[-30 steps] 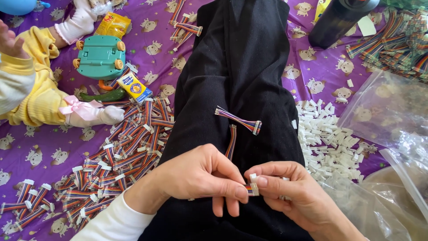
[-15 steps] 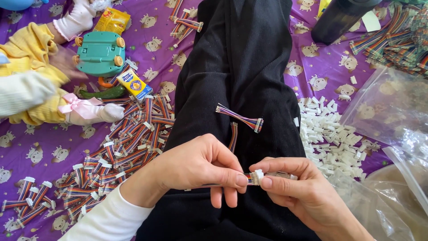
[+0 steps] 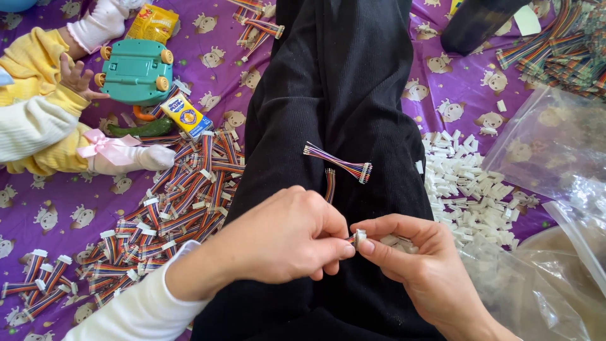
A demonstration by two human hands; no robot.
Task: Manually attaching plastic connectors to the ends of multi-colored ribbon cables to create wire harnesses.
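Head view: left hand and right hand have closed in since half a second ago, fingertips now pinched shut on a small white connector at the ribbon cable end, over the near lap; seating looks nearly done. Spare ribbon cable lies farther up the black trousers.

A small yellow and blue box lying tilted on the purple cloth, just beside the green toy, with a round picture on its front. A crinkly yellow and orange snack bag near the top left, above that toy. Clear see-through plastic bags on the right side, next to the pile of little white pieces.
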